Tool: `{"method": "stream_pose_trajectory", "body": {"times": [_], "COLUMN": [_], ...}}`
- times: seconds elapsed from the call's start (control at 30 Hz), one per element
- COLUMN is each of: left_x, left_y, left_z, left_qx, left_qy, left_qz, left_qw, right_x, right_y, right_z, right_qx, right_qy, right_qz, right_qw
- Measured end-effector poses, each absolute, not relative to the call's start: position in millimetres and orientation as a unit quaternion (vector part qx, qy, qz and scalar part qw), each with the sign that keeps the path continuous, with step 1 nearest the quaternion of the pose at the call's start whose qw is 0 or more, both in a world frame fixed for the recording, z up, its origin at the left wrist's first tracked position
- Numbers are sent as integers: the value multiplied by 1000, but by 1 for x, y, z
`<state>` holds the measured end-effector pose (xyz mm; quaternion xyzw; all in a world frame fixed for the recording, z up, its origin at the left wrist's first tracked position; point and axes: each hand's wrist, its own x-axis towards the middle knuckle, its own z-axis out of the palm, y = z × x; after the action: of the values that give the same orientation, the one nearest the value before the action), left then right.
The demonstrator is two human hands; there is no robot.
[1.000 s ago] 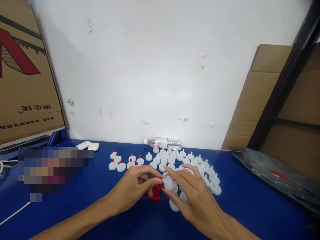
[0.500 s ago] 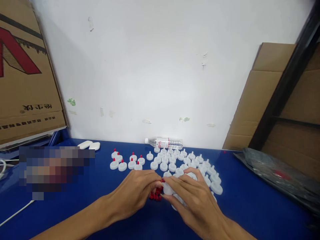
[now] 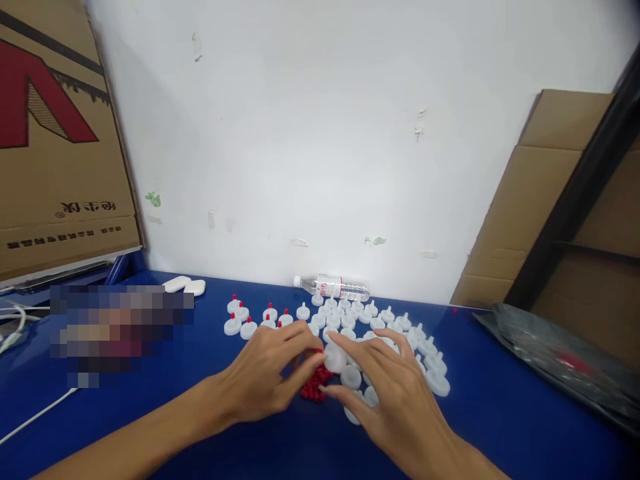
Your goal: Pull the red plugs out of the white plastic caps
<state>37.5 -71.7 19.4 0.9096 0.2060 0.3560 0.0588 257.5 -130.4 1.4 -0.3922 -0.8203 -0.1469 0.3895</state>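
My left hand [image 3: 273, 370] is closed in a pinch at the red tip of a white nozzle cap [image 3: 335, 359], whose round base points to the right. Beside it is my right hand [image 3: 393, 390], open, thumb and forefinger spread apart around the base; whether the forefinger touches it I cannot tell. Small red tip caps [image 3: 313, 388] lie in a pile below the fingers. Many white nozzle caps [image 3: 438, 383] stand or lie behind and under my right hand. To the left, several white caps with red tips [image 3: 249, 329] stand upright, a few partly hidden by my left hand.
A clear plastic bottle [image 3: 345, 287] lies against the wall behind the caps. Two white cases [image 3: 195, 287] and a white cable [image 3: 40, 415] are on the left of the blue table [image 3: 200, 460]. A dark plastic bag [image 3: 550, 353] lies at right. Cardboard [image 3: 520, 213] leans behind it.
My right hand has opened, its thumb and forefinger moving apart from the white nozzle cap. My left hand keeps its pinch at the red tip. The view has shifted slightly.
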Motion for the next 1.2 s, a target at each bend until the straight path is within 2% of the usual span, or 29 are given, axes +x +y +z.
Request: {"method": "stream_pose_trajectory", "body": {"times": [0.17, 0.43, 0.67, 1.07, 1.2], "left_x": [28, 25, 15, 28, 28], "left_y": [-53, -41, -26, -23, -20], "left_z": [23, 16, 13, -9, -6], "left_qx": [879, 909, 896, 921, 934], "left_qy": [253, 302, 338, 283, 269], "left_qz": [401, 274, 231, 179, 188], "left_qw": [-41, -88, -174, -202, -143], "right_x": [262, 264, 263, 263, 262], "right_y": [-130, -131, -132, -132, -133], "right_z": [2, 4, 6, 8, 10], "right_qx": [-417, -406, -402, -385, -381], "right_qy": [-817, -825, -826, -834, -835], "right_qz": [-119, -136, -132, -109, -99], "right_qw": [379, 369, 373, 380, 385]}}
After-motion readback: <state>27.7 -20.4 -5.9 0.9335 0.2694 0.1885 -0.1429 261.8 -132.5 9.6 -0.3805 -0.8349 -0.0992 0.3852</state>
